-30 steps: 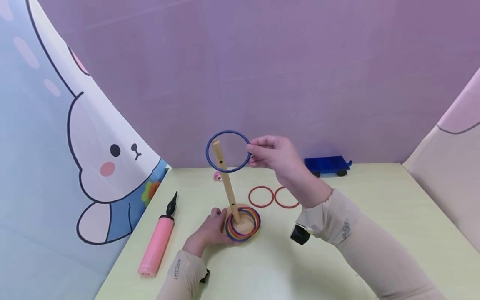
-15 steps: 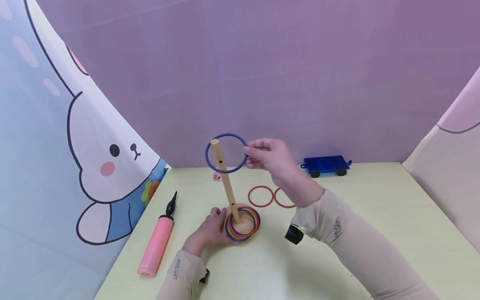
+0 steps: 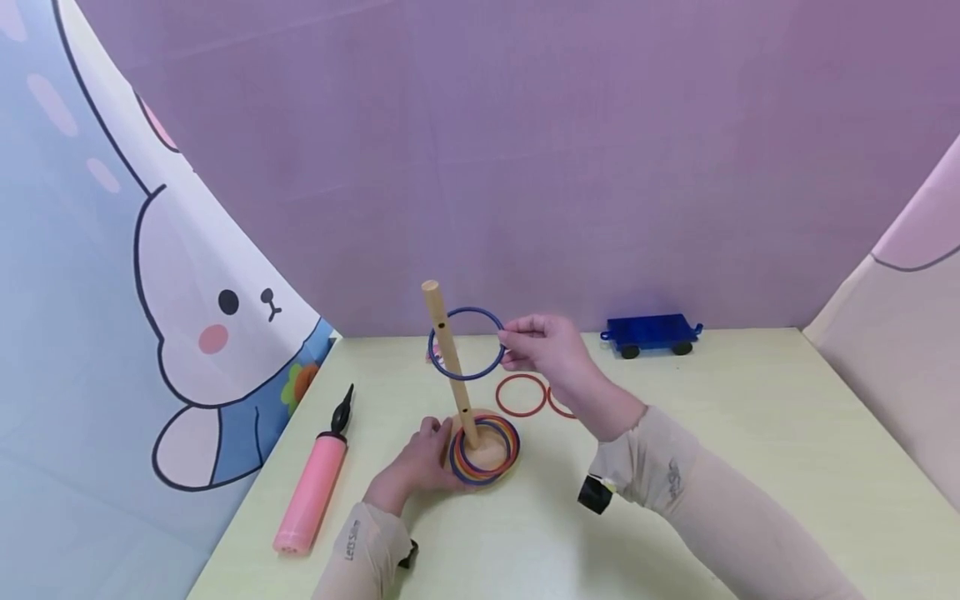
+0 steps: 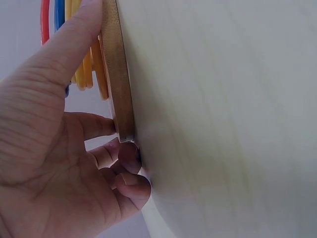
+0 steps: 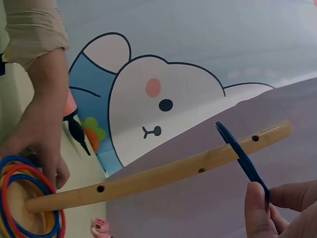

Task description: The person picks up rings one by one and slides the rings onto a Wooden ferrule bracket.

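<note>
My right hand (image 3: 551,354) pinches a thin blue ring (image 3: 483,375) between thumb and fingertips at its right side. The ring hangs around the upper part of an upright wooden post (image 3: 453,367), below its top end; in the right wrist view the post (image 5: 163,176) passes through it. My left hand (image 3: 423,458) grips the round wooden base (image 3: 489,454) at its left edge, thumb on top and fingers against the rim, as the left wrist view of the base (image 4: 119,84) shows. Several red, yellow and blue rings (image 3: 512,462) lie stacked around the post's foot.
Two red rings (image 3: 521,377) lie behind the base, one partly hidden by my right arm. A pink hand pump (image 3: 311,492) lies at left. Farther back are a blue toy wagon (image 3: 652,333) and a small pink figure (image 5: 100,228). Printed cloth walls surround the table (image 3: 750,433).
My right hand has lowered the blue ring from around the post's top end to farther down the post, shifting slightly right. The left hand stays on the base.
</note>
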Tool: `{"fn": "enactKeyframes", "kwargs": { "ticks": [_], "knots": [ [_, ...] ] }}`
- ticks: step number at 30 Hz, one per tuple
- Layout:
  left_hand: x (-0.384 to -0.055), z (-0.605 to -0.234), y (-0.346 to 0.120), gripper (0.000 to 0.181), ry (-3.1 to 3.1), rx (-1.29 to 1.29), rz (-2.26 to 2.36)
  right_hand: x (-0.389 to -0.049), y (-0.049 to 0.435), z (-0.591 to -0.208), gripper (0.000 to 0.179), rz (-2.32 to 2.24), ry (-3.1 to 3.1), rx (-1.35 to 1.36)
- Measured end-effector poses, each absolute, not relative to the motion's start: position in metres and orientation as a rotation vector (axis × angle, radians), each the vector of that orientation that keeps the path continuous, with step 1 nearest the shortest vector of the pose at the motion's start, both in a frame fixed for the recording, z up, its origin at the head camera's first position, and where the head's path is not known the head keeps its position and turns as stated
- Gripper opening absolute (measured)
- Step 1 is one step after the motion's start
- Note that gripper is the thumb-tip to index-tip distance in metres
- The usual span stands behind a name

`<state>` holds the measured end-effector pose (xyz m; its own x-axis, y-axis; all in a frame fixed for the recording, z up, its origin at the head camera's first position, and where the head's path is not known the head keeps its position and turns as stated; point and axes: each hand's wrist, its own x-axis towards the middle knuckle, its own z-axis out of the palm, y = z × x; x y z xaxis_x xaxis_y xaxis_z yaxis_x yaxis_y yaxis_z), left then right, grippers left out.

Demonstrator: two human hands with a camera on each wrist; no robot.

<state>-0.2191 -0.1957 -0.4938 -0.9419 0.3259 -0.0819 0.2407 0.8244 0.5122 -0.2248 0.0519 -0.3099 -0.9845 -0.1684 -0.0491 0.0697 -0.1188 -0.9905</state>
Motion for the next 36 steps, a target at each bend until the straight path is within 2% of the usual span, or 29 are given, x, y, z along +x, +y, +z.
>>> {"fn": "enactKeyframes", "kwargs": {
  "ticks": [36],
  "knots": [
    [-0.219, -0.498, -0.197, 0.118, 2.846, 0.466, 0.792, -0.219, 0.052, -0.441, 0.013, -2.11, 1.998, 0.007]
  ]
}}
